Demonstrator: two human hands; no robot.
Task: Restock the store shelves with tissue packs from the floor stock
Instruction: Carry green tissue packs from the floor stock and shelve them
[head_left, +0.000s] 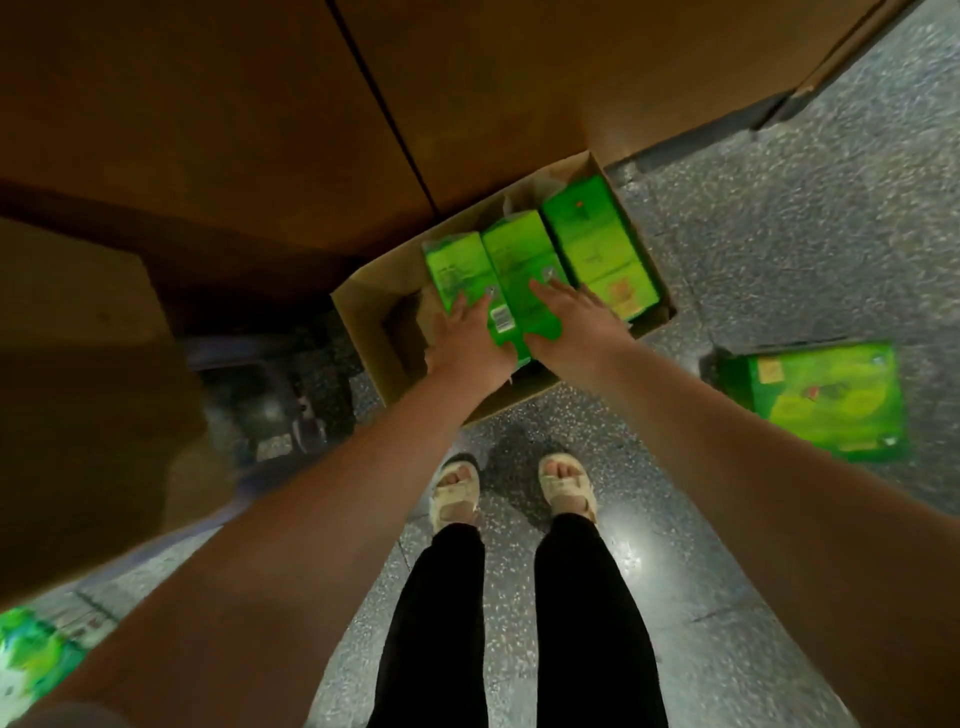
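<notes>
A cardboard box (374, 322) sat open on the speckled floor (779, 249), pushed against a brown cabinet (208, 130); three green tissue packs stood inside it side by side, the left pack (454, 267), the middle pack (519, 260) and the right pack (597, 244). Both bare arms reached down into the box; the left hand (467, 343) lay with fingers fairly straight against the left side of the middle pack, touching the left pack as well; the right hand (571, 327) pressed flat, fingers extended, on the right side of the same pack, so the middle pack sat squeezed between the two palms; whether the thumbs curled beneath it could not be told. Another green pack (826, 400) lay flat on the floor to the right, well apart from the box; the person's feet in pale sandals (566, 488) stood just behind the box; a blurred green package (31, 654) showed at the lower left edge.
</notes>
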